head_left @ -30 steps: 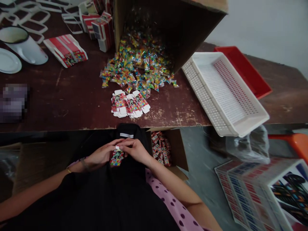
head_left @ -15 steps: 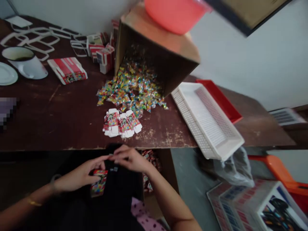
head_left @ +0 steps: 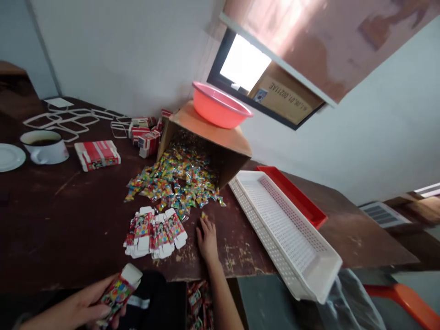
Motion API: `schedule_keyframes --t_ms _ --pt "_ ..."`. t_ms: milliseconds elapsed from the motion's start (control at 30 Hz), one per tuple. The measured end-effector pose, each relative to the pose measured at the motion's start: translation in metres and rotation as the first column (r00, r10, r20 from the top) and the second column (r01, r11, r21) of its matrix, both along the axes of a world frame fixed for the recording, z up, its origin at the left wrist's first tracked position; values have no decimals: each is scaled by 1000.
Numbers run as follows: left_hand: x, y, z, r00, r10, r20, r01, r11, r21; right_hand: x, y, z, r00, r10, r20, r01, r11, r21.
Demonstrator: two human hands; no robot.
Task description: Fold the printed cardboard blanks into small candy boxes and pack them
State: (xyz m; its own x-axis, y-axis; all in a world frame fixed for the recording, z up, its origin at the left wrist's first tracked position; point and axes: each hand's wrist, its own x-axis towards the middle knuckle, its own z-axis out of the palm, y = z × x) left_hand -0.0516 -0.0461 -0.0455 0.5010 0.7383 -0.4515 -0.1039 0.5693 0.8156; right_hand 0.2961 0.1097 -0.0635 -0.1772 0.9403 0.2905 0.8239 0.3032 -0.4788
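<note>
My left hand [head_left: 90, 303] is closed around a small printed carton [head_left: 118, 293], whose white end flap stands up at the top. It is over my lap, below the table edge. On the tabletop, my right hand [head_left: 207, 238] has its fingers stretched forward, the tips at a single small wrapped candy [head_left: 203, 214]. Just beyond lies a heap of wrapped candies [head_left: 184, 174], spilling out of a cardboard box [head_left: 235, 165] on its side. To the left of my right hand rest several flattened printed cartons [head_left: 154, 231] in overlapping stacks.
A white perforated tray [head_left: 275, 224] and a red tray [head_left: 295, 197] stand at right. On the cardboard box sits a pink basin [head_left: 220, 107]. A mug [head_left: 46, 149], a plate [head_left: 10, 158] and a red-white package [head_left: 98, 155] are at left. Filled cartons [head_left: 199, 305] lie below the table edge.
My right hand has left the area beside my left hand and reached forward onto the table. The carton in my left hand is lower and tilted, its flap showing. My view has tilted up.
</note>
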Motion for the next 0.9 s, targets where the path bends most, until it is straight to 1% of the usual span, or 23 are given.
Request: schedule_keyframes --t_ms 33,100,167,233,300,333,367,433,467,500,533,567,600,667,733,767,800,833,867,900 --pt "12 6 6 998 51 33 -50 999 -20 2 -21 -8 1000 -14 -14 13 1000 -5" --pt "33 18 21 991 121 57 -118 992 -44 4 -66 -20 1000 9 -25 -10 999 -52" --pt "47 27 33 985 166 53 -162 984 -75 2 -106 -24 998 42 -54 -48 992 -115" --pt "57 33 40 983 170 68 -163 981 -109 -7 -135 -16 989 65 -130 -87 981 -172" --pt "64 35 41 985 167 52 -161 981 -111 -20 -150 0 961 50 -271 -111 970 -214" --pt "66 35 41 986 165 36 -160 981 -106 -28 -152 10 931 17 -364 -110 965 -236" --pt "68 34 40 987 162 20 -159 982 -99 -36 -152 22 885 -26 -465 -110 958 -263" --pt "70 31 40 990 143 -9 -143 987 -76 -55 -146 46 757 -114 -643 -128 939 -318" --pt "71 29 40 991 130 -21 -131 990 -51 -65 -141 57 697 -142 -703 -146 932 -332" --pt "71 27 41 993 116 -31 -116 993 -16 -73 -134 66 655 -159 -739 -157 928 -339" --pt "71 25 42 994 106 -39 -106 994 24 -81 -128 73 631 -168 -757 -162 926 -341" --pt "71 23 44 994 103 -44 -100 993 66 -88 -121 78 630 -171 -758 -157 927 -340" --pt "70 22 46 993 107 -49 -101 990 101 -94 -116 82 651 -160 -742 -154 930 -335" --pt "68 19 49 990 128 -56 -119 984 134 -103 -110 83 736 -81 -672 -169 939 -299" --pt "66 17 50 987 149 -65 -140 983 121 -110 -111 79 821 24 -570 -187 955 -230" --pt "65 16 49 984 163 -67 -156 983 100 -113 -114 76 843 51 -535 -186 962 -202" --pt "65 15 48 982 178 -68 -174 982 70 -116 -118 73 844 49 -533 -177 965 -191" --pt "64 15 47 978 194 -72 -192 981 35 -118 -122 70 819 17 -574 -162 966 -203" --pt "64 15 46 976 205 -74 -205 979 0 -119 -125 66 763 -40 -645 -155 958 -243" --pt "63 16 45 976 206 -71 -209 977 -34 -121 -128 63 676 -114 -728 -172 936 -306"
